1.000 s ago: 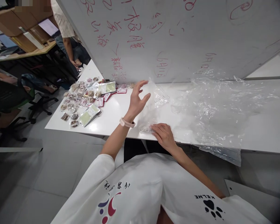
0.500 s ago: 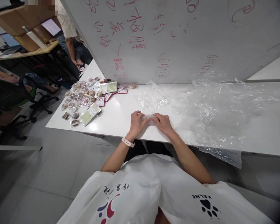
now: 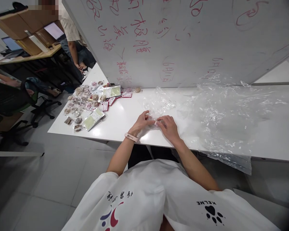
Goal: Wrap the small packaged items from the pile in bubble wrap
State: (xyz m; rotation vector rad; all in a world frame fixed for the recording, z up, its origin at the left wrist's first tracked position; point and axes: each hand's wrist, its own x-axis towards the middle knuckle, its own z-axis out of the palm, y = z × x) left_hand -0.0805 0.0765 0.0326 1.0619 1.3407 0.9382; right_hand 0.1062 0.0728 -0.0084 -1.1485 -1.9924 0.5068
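Both of my hands meet over the near edge of the white table (image 3: 120, 123), working on a clear plastic bag (image 3: 160, 103) that spreads crumpled in front of them. My left hand (image 3: 141, 122), with a pale pink band on its wrist, pinches the near part of the plastic with its thumb pointing right. From the other side, my right hand (image 3: 169, 127) grips the same part with bent fingers. The fingertips nearly touch. What lies inside the plastic beneath them is too small and covered to make out.
A large heap of clear plastic bags (image 3: 227, 115) lies to the right, partly over the front edge. At left is a pile of small wrapped snacks (image 3: 86, 98) with green pouches (image 3: 93, 119) and red-white packets (image 3: 105, 106). A whiteboard (image 3: 183, 61) stands behind; a person sits beyond, left.
My left hand has turned and lifted slightly, its fingers shifting up and its thumb straightening. My right fingers have shifted a little on the plastic. The view has moved slightly.
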